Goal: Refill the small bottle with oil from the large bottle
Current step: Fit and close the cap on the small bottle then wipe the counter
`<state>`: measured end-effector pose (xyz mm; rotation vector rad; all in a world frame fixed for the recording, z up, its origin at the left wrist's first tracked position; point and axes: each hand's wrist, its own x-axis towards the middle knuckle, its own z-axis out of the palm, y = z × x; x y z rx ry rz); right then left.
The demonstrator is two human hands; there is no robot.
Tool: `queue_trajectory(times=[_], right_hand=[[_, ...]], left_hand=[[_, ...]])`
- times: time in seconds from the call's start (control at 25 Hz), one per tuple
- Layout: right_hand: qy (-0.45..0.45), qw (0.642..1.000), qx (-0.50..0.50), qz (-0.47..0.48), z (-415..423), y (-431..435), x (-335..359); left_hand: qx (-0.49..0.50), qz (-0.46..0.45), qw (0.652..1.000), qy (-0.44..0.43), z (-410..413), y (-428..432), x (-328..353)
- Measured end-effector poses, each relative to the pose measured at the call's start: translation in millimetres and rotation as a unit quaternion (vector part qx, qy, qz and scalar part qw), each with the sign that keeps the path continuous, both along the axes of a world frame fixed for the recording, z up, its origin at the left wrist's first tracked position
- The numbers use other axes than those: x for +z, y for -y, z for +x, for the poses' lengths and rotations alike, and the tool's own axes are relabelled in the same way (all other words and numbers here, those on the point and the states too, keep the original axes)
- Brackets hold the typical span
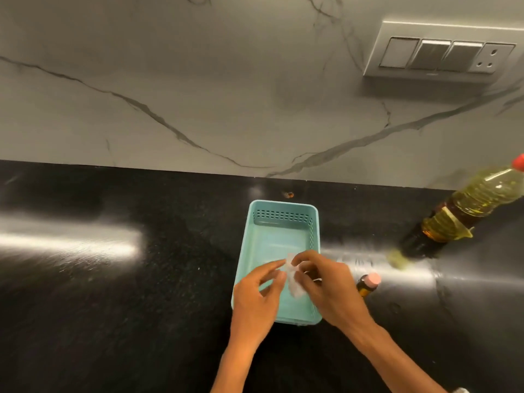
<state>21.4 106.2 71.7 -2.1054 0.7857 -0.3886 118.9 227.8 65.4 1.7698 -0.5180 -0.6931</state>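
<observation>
Left hand (256,290) and right hand (326,285) close together, both in a pinch on a white scrap (295,287).

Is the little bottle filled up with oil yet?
I cannot tell: its fill level is hidden. Done: nothing for sure; the large bottle and the small bottle both stand capped on the counter. In hand: the left hand and right hand pinch a crumpled white scrap over the teal basket, touching neither bottle. Left: perhaps uncapping and pouring, if that has not happened.
</observation>
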Motion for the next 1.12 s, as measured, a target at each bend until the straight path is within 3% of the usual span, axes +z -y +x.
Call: queue_trajectory(times=[0.16,0.24,0.36,0.52,0.72,0.84,1.12], right_hand=[[0.098,0.982,-0.077,0.142,-47,-1,28],[0.116,0.979,-0.107,0.130,-67,-6,27],[0.142,0.968,-0.189,0.080,-101,-7,16],[0.132,0.960,-0.240,0.058,-137,7,-16],[0.127,0.904,-0.362,0.191,-137,44,-53],[0.167,0.893,-0.353,0.222,-126,53,-56],[0.179,0.916,-0.331,0.136,-120,60,-71]], left_hand=[[-0.008,-0.067,0.994,-0.087,-39,30,9],[0.011,-0.080,0.992,-0.100,-59,42,10],[-0.036,-0.059,0.996,-0.060,-88,50,8],[-0.181,0.002,0.983,0.015,-105,58,1],[-0.078,0.039,0.965,0.246,-119,99,-10],[-0.054,0.068,0.970,0.226,-127,124,-14],[-0.045,0.078,0.976,0.198,-134,143,-31]])
